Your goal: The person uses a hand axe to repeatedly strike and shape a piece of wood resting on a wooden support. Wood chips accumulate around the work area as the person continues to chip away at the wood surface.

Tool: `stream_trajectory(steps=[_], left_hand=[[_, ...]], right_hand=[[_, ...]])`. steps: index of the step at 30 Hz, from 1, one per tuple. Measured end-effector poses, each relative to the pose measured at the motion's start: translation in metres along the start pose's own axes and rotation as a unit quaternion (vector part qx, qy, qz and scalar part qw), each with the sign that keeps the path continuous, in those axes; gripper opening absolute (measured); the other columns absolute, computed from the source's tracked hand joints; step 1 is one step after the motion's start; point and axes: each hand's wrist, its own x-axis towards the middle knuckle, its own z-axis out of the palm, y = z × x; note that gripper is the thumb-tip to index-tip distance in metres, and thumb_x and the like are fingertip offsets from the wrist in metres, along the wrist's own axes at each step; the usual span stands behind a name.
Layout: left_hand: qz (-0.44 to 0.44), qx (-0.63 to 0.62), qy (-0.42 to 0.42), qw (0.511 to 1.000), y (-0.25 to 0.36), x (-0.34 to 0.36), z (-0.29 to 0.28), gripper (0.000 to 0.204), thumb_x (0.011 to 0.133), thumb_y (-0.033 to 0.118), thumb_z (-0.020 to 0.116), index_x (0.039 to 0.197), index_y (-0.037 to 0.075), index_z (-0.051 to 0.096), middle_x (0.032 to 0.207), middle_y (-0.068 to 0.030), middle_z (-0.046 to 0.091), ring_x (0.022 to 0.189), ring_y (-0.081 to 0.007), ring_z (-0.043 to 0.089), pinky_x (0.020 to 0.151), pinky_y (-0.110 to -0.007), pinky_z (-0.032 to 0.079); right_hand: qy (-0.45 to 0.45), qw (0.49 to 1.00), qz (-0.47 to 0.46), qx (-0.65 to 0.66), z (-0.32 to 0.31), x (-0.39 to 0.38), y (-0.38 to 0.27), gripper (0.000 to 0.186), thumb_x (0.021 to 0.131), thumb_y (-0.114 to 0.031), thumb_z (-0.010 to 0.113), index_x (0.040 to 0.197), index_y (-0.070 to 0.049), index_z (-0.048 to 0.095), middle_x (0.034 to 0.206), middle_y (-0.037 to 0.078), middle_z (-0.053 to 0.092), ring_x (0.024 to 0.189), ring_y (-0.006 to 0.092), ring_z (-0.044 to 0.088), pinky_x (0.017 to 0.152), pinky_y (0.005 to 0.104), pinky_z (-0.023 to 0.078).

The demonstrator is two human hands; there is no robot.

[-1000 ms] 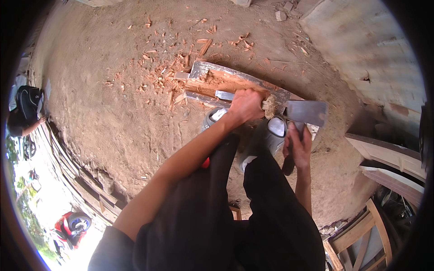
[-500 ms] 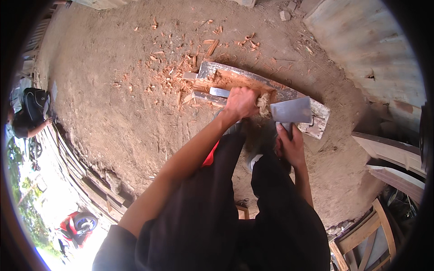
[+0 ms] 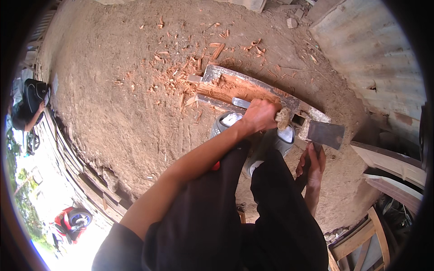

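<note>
At the hollowed wood, left hand clenched round a chisel, arm outstretched, right hand gripping a broad-bladed tool

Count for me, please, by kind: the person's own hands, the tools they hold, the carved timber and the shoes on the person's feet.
Own hands: 2 (left hand, right hand)
Held tools: 2 (chisel in the left, broad-bladed tool in the right)
Carved timber: 1
Shoes: 2 (left shoe, right shoe)
Total: 7
</note>
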Motion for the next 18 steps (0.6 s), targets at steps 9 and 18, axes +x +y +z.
stream_trajectory(steps=[9,18], left_hand=[[-0.022,-0.043,0.055,0.997,-0.003,0.006,-0.005,0.024,0.073,0.022,0.07,0.091,0.007,0.072,0.083,-0.0227,0.073,0.084,-0.0428,0.072,0.078,-0.053,0.056],[0.006,-0.036,0.043,0.998,-0.012,-0.001,-0.004,0.026,0.071,0.025,0.071,0.092,0.01,0.074,0.077,-0.023,0.071,0.078,-0.0424,0.072,0.074,-0.053,0.057]], right_hand=[[-0.029,0.998,-0.031,-0.052,0.028,0.004,-0.004,0.029,0.107,-0.032,0.057,0.11,-0.004,0.053,0.064,0.005,0.052,0.043,0.0145,0.051,0.038,0.0296,0.041],[-0.047,0.994,-0.091,-0.027,0.045,0.003,-0.016,0.029,0.108,-0.028,0.056,0.102,0.0,0.054,0.064,0.005,0.052,0.045,0.0138,0.052,0.04,0.0291,0.042]])
